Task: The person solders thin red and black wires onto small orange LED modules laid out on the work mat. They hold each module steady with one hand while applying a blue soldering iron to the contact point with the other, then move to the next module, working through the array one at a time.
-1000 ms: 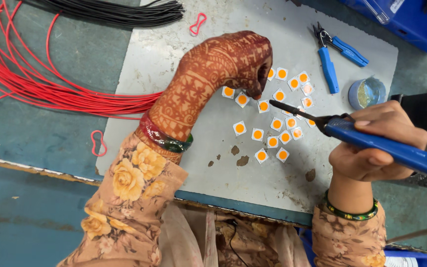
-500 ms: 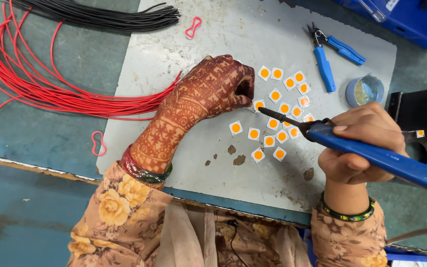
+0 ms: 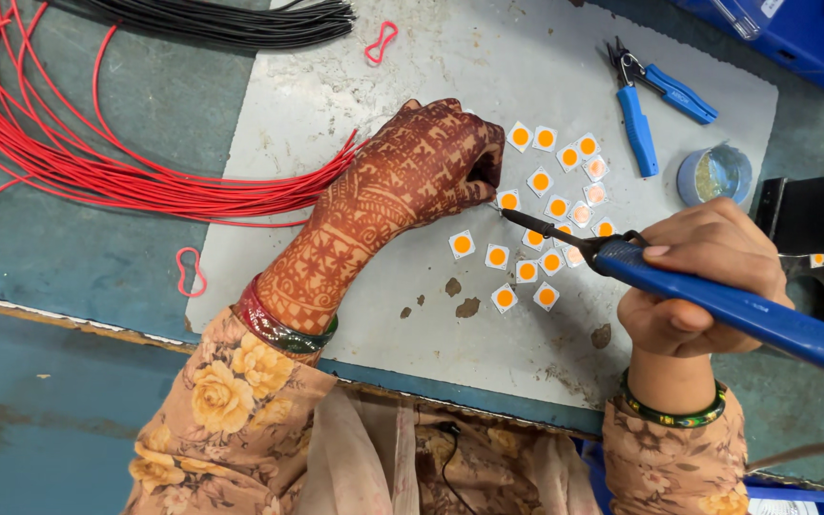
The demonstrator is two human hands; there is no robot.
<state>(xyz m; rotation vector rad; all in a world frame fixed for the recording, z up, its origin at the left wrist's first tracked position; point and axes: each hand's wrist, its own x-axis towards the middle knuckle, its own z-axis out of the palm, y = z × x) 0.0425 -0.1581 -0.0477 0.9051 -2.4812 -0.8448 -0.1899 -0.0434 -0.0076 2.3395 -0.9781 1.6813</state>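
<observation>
My left hand, covered in henna patterns, rests on a grey work mat with its fingers curled over the ends of a bundle of red wires. Just right of its fingertips lie several small white square chips with orange round centres. My right hand grips a blue-handled soldering iron. The iron's dark tip reaches left to the chip closest to my left fingers. What my left fingers pinch is hidden under the hand.
Blue-handled pliers and a small round tin lie at the mat's right. A bundle of black wires lies at the top. Red rubber bands lie on the mat and bench. A blue bin stands top right.
My left hand has moved down and left from over the chips, settling with its fingers on the red wire ends. The soldering iron's tip has moved left toward my left fingertips.
</observation>
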